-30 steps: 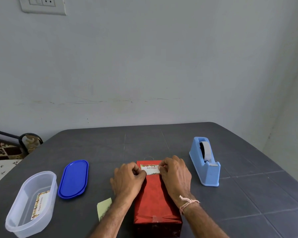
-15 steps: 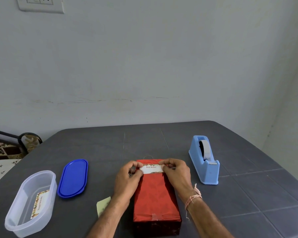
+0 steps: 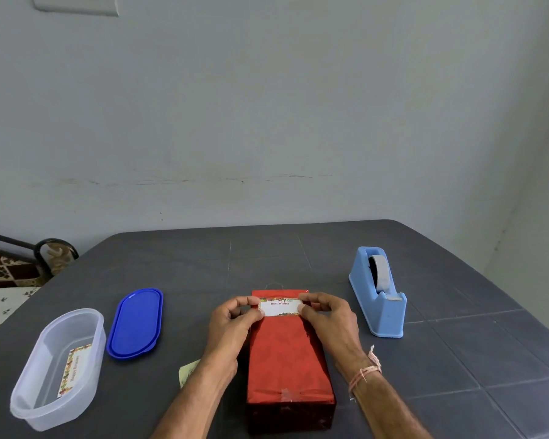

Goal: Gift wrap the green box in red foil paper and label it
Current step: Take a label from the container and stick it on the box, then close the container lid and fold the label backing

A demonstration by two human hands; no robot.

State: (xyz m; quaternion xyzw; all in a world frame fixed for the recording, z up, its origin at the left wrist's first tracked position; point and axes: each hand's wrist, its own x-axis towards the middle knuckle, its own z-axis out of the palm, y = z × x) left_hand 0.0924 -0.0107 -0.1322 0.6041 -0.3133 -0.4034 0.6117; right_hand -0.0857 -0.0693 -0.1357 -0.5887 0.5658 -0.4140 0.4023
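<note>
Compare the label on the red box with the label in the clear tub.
The box label is pinched at both ends by the left hand and right hand on the red box; the tub label lies untouched in the clear tub. The box label runs crosswise; the tub label runs lengthwise, away from the camera. Both are white rectangles with colourful borders.

Right of wrapped box (image 3: 286,353): tape dispenser (image 3: 377,299). Left: lid (image 3: 136,323), tub (image 3: 57,365). Bare tabletop (image 3: 267,255) beyond box.

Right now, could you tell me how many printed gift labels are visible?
2. The Best Wishes label is pinched by left hand and right hand over the red box; another label lies in the clear tub. A half-hidden pale slip might be a third.
</note>
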